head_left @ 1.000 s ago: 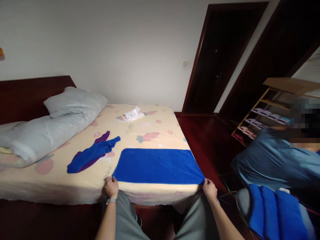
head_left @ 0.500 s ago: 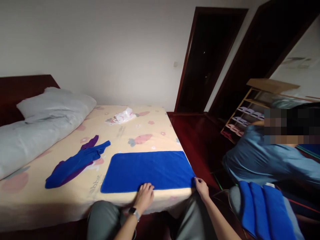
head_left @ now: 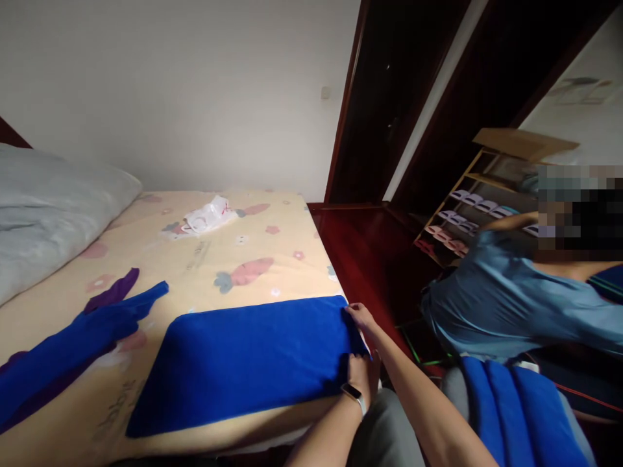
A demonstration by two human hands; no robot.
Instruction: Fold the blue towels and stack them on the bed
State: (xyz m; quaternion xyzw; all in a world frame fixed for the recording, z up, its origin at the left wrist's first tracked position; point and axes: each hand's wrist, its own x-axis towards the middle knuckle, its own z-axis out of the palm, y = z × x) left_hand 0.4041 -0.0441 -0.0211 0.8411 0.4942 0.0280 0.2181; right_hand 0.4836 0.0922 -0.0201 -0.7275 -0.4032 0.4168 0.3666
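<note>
A blue towel (head_left: 253, 357) lies spread flat on the bed, its right end along the mattress edge. At the towel's far right corner, my right hand (head_left: 361, 316) pinches the border between thumb and fingers. My left hand (head_left: 363, 371), with a watch on its wrist, is closed on the same right edge, closer to me; its fingertips are partly hidden. To the left, a crumpled blue and purple cloth (head_left: 92, 334) rests on the sheet, apart from both hands.
A white plastic bag (head_left: 209, 215) and a grey quilt (head_left: 53, 201) lie on the bed (head_left: 272, 243). On the right, folded blue towels (head_left: 516, 408) sit on a grey seat. A person in a blue shirt (head_left: 496, 285) bends beside a shoe rack (head_left: 462, 185) holding several slippers.
My left hand has gone from the towel's front edge to its right edge. My right hand has slid from the near right corner to the far one. The view has turned rightward.
</note>
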